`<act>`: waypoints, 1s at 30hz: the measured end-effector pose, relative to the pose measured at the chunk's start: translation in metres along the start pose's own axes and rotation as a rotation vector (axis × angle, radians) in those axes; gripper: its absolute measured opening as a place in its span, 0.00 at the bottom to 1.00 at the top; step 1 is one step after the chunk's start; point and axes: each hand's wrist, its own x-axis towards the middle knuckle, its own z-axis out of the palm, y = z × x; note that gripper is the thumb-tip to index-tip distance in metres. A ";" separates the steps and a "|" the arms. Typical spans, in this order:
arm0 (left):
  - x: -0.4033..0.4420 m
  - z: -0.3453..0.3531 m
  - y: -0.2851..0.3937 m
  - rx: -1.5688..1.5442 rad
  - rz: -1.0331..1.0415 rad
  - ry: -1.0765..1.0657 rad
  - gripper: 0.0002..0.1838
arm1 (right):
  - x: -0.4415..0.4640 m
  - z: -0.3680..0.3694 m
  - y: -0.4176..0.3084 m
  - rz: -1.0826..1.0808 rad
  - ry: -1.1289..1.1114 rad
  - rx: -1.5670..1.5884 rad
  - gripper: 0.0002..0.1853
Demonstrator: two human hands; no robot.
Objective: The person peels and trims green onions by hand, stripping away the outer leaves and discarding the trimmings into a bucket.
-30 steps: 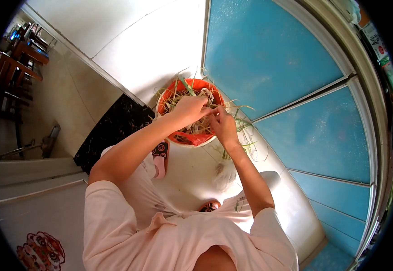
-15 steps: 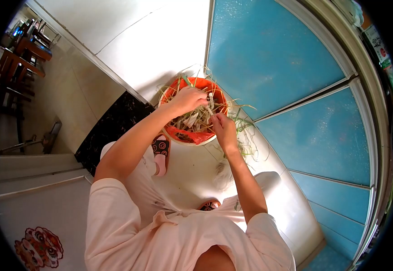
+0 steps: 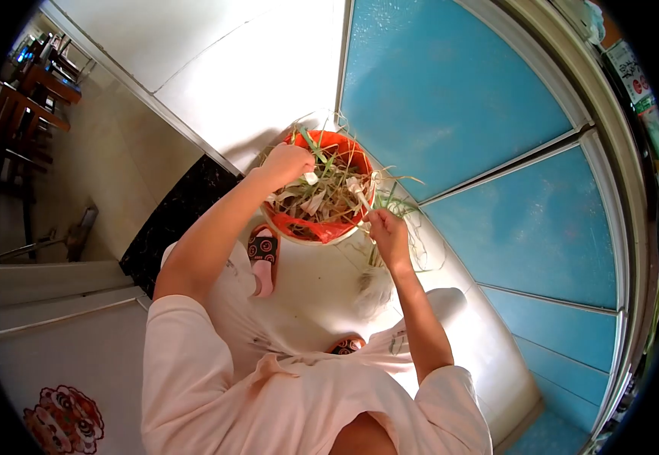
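My left hand (image 3: 287, 164) is closed over the far left side of a bucket (image 3: 338, 240) with a red plastic lining (image 3: 320, 230). A small white piece (image 3: 311, 178) shows at its fingertips; its kind is unclear. At the bucket's right rim, my right hand (image 3: 388, 232) pinches a pale, thin stalk (image 3: 363, 199) with a white, papery far end that reaches over the bucket. Dry strands, husks and green leaf trimmings (image 3: 318, 199) fill the bucket. Beside my right hand, long green leaves (image 3: 396, 203) lie along the floor, with a whitish, stringy bundle (image 3: 375, 288) nearer me.
Blue cabinet panels (image 3: 458, 83) stand close on the right. A white wall (image 3: 216, 68) is behind the bucket, and a black floor strip (image 3: 174, 216) runs to its left. My slippered foot (image 3: 264, 254) rests just in front. Wooden chairs (image 3: 26, 121) stand far left.
My hands have moved apart: the left one to the left, the right one down and to the right with the pale stalk. A white piece now shows at the left fingertips.
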 end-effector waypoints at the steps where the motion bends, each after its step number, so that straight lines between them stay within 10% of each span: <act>1: -0.002 0.001 0.008 0.040 0.020 0.025 0.08 | 0.003 -0.001 0.005 0.020 -0.023 0.036 0.12; 7: -0.007 -0.030 0.047 0.121 0.253 0.197 0.26 | 0.031 0.000 0.005 0.136 -0.154 0.204 0.15; 30: -0.008 -0.027 0.053 -0.289 0.271 0.465 0.08 | 0.067 -0.002 -0.032 0.263 -0.363 0.693 0.15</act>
